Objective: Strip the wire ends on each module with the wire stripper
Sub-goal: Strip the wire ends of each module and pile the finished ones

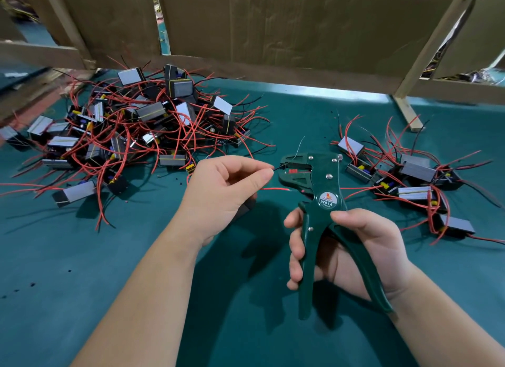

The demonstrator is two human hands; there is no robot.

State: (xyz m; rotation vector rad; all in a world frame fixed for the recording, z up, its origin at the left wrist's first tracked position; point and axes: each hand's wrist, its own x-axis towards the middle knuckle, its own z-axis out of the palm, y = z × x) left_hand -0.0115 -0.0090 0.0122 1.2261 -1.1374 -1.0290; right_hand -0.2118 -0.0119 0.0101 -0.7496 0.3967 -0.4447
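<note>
My right hand (347, 252) grips the handles of a dark green wire stripper (317, 202), held upright with its jaws pointing left. My left hand (226, 192) pinches a thin black wire (279, 169) between thumb and forefinger, and the wire's tip sits in the stripper's jaws. A module (246, 207) lies mostly hidden under my left hand, and a red wire (276, 189) runs out from beneath it. A big tangled pile of modules (142, 126) with red and black wires lies at the left. A smaller group of modules (410, 175) lies at the right.
The work surface is a green mat (82, 271) with small black bits of insulation (32, 284) scattered at the left. Cardboard walls (287, 25) and wooden struts (407, 115) stand along the back edge.
</note>
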